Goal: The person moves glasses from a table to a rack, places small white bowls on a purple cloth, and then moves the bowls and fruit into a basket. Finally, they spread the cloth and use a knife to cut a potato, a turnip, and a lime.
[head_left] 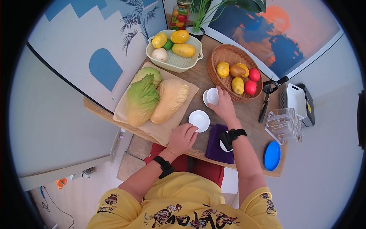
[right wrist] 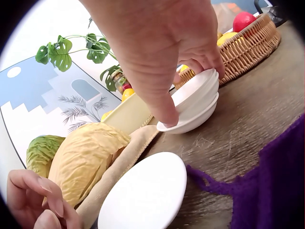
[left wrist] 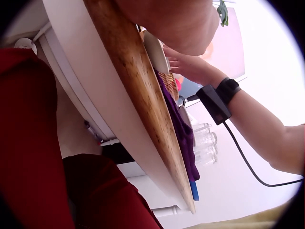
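Observation:
My right hand pinches a small white bowl by its rim, thumb on one side and fingers on the other. In the right wrist view, the gripped bowl tilts over another white bowl; more than one rim shows. A white dish lies nearer the front edge, also seen as a white oval in the right wrist view. Beside its lower left rim is my left hand, fingers loosely bent; whether they touch it is unclear. The left wrist view hides those fingertips.
Cabbages lie on a beige cloth at the left. Behind stand a pale green basket and a wicker basket of fruit. A purple cloth with a white item lies under my right wrist; glasses and a blue plate stand right.

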Tool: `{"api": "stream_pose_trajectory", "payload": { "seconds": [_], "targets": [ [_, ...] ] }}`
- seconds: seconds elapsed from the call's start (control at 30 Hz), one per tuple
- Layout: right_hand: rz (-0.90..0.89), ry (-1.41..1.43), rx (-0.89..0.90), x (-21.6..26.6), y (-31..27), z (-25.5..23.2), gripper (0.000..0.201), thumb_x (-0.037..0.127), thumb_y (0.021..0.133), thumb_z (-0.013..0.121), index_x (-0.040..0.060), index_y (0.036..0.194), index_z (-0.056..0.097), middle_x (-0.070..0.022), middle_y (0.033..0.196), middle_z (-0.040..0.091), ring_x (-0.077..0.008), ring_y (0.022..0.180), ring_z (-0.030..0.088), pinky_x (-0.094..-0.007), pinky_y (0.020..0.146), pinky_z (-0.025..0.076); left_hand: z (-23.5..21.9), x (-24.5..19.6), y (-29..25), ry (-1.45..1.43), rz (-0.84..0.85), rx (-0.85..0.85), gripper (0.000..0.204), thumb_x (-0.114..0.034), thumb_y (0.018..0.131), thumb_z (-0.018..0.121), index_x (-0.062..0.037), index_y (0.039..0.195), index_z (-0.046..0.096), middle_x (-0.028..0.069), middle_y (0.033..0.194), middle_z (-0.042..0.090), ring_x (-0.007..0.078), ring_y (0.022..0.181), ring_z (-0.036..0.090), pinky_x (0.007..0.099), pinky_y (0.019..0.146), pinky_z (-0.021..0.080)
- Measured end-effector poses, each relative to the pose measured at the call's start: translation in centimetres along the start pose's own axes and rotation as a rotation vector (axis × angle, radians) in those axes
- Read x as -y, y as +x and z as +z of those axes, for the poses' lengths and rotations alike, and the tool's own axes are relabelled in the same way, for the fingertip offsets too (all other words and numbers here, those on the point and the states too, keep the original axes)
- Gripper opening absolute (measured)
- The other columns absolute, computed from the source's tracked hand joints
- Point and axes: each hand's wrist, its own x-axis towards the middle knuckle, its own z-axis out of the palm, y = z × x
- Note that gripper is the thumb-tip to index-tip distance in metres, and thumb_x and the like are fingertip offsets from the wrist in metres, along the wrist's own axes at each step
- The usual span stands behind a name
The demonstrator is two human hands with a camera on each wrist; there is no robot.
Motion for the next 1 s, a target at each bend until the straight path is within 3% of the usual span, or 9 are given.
{"api": "stream_pose_trajectory", "payload": {
  "seconds": [0.13, 0.63, 0.8, 1.0],
  "targets": [
    [-0.035, -0.034, -0.05, 0.0, -0.1, 0.6, 0.092, 0.029, 0.073, 0.086, 0.0045, 0.148, 0.041, -0.023, 0.13, 0.055, -0.0399, 0.123, 0.055, -0.0455, 0.103, 0.049, -0.2, -0.2, 0.1, -0.008, -0.014, 0.014, 0.025, -0.012, 0.085, 0.073, -0.0086, 0.108, 0.063, 0.0108, 0.103, 0.062, 0.0307, 0.086, 0.064, 0.0408, 0.072, 0.053],
    [-0.03, 0.047, 0.033, 0.7, 0.1, 1.8, 0.09, 0.027, 0.072, 0.086, 0.0063, 0.148, 0.042, -0.0252, 0.132, 0.052, -0.043, 0.124, 0.053, -0.0481, 0.103, 0.049, -0.1, -0.1, 0.2, 0.014, 0.004, 0.039, 0.023, -0.012, 0.086, 0.072, -0.0085, 0.107, 0.062, 0.0095, 0.101, 0.062, 0.0297, 0.084, 0.064, 0.0397, 0.071, 0.052],
    [-0.005, 0.073, 0.03, 0.8, -0.2, 2.0, 0.089, 0.025, 0.073, 0.083, 0.0066, 0.149, 0.041, -0.0266, 0.134, 0.051, -0.0453, 0.125, 0.052, -0.0482, 0.105, 0.048, 0.0, -0.2, 0.2, 0.024, -0.014, 0.05, 0.023, -0.009, 0.086, 0.071, -0.0084, 0.106, 0.061, 0.0099, 0.093, 0.06, 0.0302, 0.078, 0.062, 0.0411, 0.066, 0.049],
    [-0.052, 0.22, -0.104, 1.5, -3.6, -0.9, 0.089, 0.02, 0.072, 0.084, 0.0058, 0.149, 0.04, -0.0284, 0.135, 0.05, -0.045, 0.127, 0.051, -0.0481, 0.108, 0.045, 0.5, 0.4, -0.2, -0.022, -0.05, 0.039, 0.025, -0.003, 0.089, 0.065, -0.0058, 0.112, 0.055, 0.0138, 0.092, 0.059, 0.0347, 0.075, 0.06, 0.0446, 0.065, 0.047]
  ]
}}
